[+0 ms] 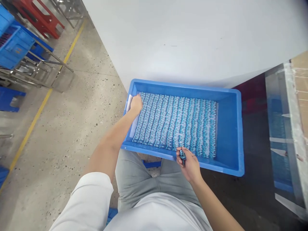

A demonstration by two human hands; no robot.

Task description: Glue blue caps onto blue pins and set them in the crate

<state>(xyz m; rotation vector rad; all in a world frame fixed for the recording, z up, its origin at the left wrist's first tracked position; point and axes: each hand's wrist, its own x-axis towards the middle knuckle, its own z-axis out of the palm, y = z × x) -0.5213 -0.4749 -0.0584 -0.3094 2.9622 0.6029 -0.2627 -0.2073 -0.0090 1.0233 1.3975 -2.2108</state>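
A blue plastic bin (228, 128) sits before me above my lap. Many small teal-and-silver parts (168, 118) stand in it in close rows, on what looks like a pale sheet. My left hand (136, 104) is closed at the bin's left end, beside the first row and a white strip (129, 102); its fingertips are hidden. Over the near rim, my right hand (189, 163) is closed around a small bunch of dark teal metallic parts (183, 156), like those in the rows. Their exact kind is too small to make out.
A white panel (187, 41) rises behind the bin. To the right stands a metal-edged bench (297, 128). Blue crates (16, 46) on a metal stand and a red stool (39, 16) are at upper left. A yellow line (36, 118) crosses the speckled floor.
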